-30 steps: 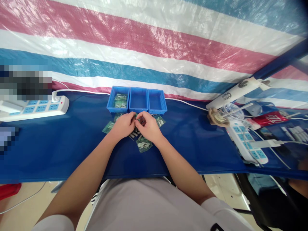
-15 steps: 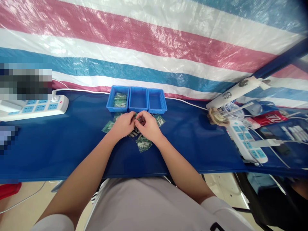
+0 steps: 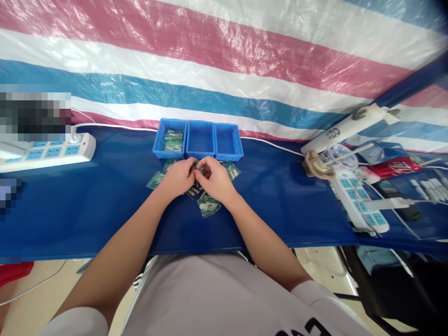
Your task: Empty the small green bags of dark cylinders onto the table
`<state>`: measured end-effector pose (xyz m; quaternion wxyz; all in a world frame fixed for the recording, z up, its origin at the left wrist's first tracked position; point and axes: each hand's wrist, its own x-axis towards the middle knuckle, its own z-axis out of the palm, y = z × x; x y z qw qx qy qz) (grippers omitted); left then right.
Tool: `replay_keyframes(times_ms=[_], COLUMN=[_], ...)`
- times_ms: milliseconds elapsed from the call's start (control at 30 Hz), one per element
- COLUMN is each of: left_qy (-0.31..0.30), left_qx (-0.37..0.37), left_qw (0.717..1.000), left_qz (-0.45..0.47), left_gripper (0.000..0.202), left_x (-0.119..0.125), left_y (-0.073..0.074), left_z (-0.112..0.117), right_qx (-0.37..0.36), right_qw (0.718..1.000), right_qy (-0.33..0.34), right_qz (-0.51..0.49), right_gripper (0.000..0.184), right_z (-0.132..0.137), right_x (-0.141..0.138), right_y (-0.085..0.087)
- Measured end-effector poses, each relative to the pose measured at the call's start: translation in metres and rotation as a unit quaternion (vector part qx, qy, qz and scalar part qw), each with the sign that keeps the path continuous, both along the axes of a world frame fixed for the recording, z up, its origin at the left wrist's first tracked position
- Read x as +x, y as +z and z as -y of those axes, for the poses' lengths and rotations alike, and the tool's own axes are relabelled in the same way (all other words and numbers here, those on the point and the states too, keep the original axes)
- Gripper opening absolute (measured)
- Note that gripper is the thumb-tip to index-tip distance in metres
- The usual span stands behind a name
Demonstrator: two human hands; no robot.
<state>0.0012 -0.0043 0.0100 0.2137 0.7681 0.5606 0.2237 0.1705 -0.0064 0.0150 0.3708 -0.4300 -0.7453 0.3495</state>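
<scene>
My left hand [image 3: 178, 178] and my right hand [image 3: 216, 180] meet over a small pile of clear green packets on the blue table [image 3: 105, 205]. Both hands are closed in a pinch on something small between the fingertips; I cannot make out what it is. Packets lie beside them: one at the left [image 3: 156, 180], one near my right wrist [image 3: 209, 205], one at the right [image 3: 232, 170]. Some small dark metal parts [image 3: 194, 191] lie under the hands. Just beyond stand three joined blue bins [image 3: 198, 142]; the left bin holds packets [image 3: 173, 140].
A white power strip [image 3: 45, 151] lies at the left. At the right are another power strip [image 3: 360, 200] with plugged cables, a clear cup [image 3: 338, 156], a white device [image 3: 346, 130] and a red packet [image 3: 395, 167]. A striped tarp [image 3: 224, 56] hangs behind the table.
My hands stay together over the packets, fingers shifting slightly. The view has tilted a little, so everything sits slightly higher in the picture.
</scene>
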Motion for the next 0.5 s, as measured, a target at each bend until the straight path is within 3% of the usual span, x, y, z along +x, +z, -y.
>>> replay_keyframes(times_ms=[500], left_qy=[-0.003], left_qx=[0.002], left_qw=[1.000], left_qz=[0.000], left_gripper=[0.021], left_x=[-0.0009], left_y=[-0.0012], left_z=[-0.0009], right_qx=[-0.008], right_qw=[1.000], right_qy=[0.006], right_qz=[0.004], right_gripper=[0.007], right_z=[0.0005], right_x=[-0.0003], right_y=[0.0018])
